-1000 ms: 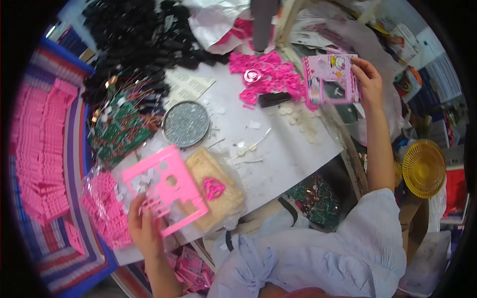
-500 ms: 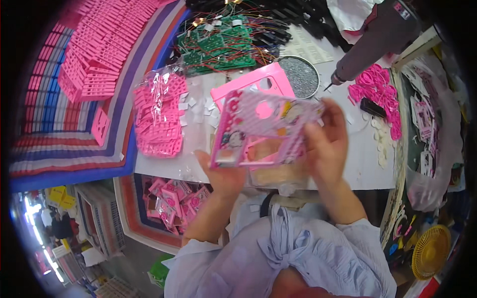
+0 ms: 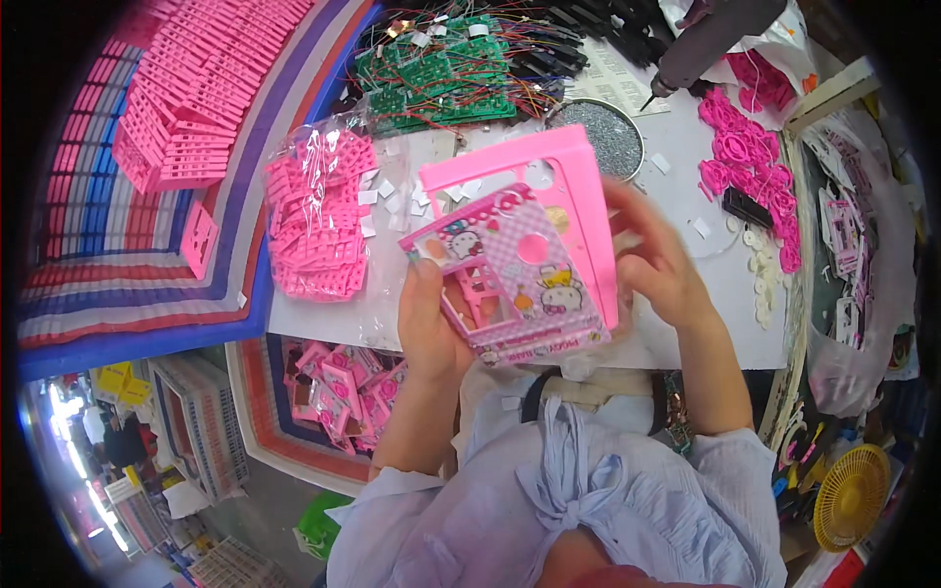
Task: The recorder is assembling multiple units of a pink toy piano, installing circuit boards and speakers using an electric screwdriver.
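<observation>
Two hands are in view, holding or touching two flat things: one printed panel [image 3: 537,282] and, just behind it, one pink frame [image 3: 591,211], both in front of the person at the near side of one white table [image 3: 730,328]. The left hand [image 3: 431,321] is clamped on the panel's left edge, thumb across its face; I cannot tell whether it also grips the frame. The right hand [image 3: 663,260] is at the frame's right edge, fingers curled and partly hidden, so I cannot tell how firmly it holds. Both forearms angle upward, the left leaning right, the right leaning left. Around them are one clear bag [image 3: 319,220] of pink pieces, one round dish [image 3: 643,149] of small grey bits, one power screwdriver [image 3: 720,44], one black block [image 3: 747,208] and one yellow basket [image 3: 851,498]. The green circuit boards [image 3: 446,73] overlap too much to count.
</observation>
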Demonstrator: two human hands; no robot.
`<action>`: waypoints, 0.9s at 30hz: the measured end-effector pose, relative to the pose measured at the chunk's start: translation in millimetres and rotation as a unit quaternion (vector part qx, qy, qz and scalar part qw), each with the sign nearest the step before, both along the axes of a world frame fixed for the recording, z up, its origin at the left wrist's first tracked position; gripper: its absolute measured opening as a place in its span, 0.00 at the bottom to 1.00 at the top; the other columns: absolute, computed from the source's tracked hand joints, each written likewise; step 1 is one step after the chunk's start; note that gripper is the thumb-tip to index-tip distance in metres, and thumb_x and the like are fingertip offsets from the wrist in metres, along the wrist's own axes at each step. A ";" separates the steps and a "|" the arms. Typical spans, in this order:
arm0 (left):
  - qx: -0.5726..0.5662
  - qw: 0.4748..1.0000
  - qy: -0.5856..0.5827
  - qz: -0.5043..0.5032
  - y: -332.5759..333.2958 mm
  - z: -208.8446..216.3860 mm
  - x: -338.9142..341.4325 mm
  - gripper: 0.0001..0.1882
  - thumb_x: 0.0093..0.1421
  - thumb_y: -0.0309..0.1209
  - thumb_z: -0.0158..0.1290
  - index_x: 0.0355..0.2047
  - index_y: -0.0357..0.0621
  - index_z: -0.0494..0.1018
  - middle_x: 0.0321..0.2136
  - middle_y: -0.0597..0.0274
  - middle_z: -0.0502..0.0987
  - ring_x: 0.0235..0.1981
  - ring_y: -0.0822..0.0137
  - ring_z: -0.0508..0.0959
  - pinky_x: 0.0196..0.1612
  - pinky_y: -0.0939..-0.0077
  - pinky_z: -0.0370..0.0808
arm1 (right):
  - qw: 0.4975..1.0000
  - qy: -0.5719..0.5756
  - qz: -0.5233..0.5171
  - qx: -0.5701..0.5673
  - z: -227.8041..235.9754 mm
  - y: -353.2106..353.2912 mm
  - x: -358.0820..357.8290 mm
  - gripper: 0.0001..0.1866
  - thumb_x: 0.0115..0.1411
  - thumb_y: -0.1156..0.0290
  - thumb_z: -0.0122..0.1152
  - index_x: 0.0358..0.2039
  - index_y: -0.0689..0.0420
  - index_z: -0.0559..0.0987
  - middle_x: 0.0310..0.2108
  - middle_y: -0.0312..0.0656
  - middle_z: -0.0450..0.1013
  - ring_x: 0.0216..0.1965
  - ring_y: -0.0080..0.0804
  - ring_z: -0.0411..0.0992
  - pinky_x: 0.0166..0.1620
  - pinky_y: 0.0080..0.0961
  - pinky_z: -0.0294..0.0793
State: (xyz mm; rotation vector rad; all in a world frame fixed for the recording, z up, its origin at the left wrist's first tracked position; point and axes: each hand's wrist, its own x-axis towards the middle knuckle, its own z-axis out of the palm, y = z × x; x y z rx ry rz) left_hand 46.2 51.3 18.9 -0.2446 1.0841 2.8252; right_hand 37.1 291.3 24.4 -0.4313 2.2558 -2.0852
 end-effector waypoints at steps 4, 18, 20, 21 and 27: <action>-0.182 0.982 -0.010 0.058 10.2 -14.5 -3.8 0.22 0.74 0.38 0.43 0.61 0.37 0.61 0.50 0.57 0.70 0.48 0.66 0.74 0.52 0.69 0.73 | 0.977 -0.097 0.086 -0.168 -9.8 -32.6 9.0 0.30 0.67 0.70 0.61 0.65 0.64 0.64 0.56 0.40 0.71 0.54 0.24 0.70 0.57 0.27 0.70; -0.359 0.920 0.158 0.021 -0.6 -7.1 -11.8 0.60 0.49 0.20 0.66 0.74 0.39 0.38 0.57 0.55 0.69 0.34 0.78 0.73 0.34 0.85 0.73 | 0.975 -0.083 0.063 -0.194 -11.9 -40.7 13.0 0.37 0.68 0.60 0.61 0.69 0.64 0.58 0.59 0.42 0.68 0.58 0.28 0.67 0.60 0.28 0.67; -0.346 0.930 0.122 0.013 5.2 -10.0 -12.8 0.58 0.50 0.19 0.64 0.74 0.39 0.38 0.58 0.53 0.69 0.39 0.72 0.77 0.40 0.79 0.77 | 0.976 -0.079 0.081 -0.186 -8.8 -39.7 13.0 0.37 0.68 0.59 0.61 0.69 0.64 0.58 0.58 0.43 0.68 0.58 0.28 0.67 0.60 0.28 0.67; -0.344 0.932 0.110 0.008 5.8 -10.8 -13.3 0.57 0.51 0.18 0.63 0.74 0.39 0.39 0.57 0.52 0.69 0.42 0.69 0.78 0.42 0.76 0.78 | 0.976 -0.076 0.089 -0.181 -8.0 -38.9 13.5 0.37 0.68 0.59 0.61 0.69 0.64 0.58 0.58 0.43 0.69 0.58 0.28 0.67 0.60 0.28 0.67; -0.325 0.936 0.131 0.018 3.4 -19.1 -14.7 0.52 0.55 0.16 0.57 0.74 0.38 0.40 0.56 0.51 0.71 0.40 0.70 0.79 0.42 0.77 0.79 | 0.982 -0.073 0.100 -0.145 -7.9 -35.4 11.9 0.36 0.68 0.57 0.62 0.68 0.64 0.60 0.56 0.44 0.71 0.55 0.28 0.69 0.58 0.28 0.69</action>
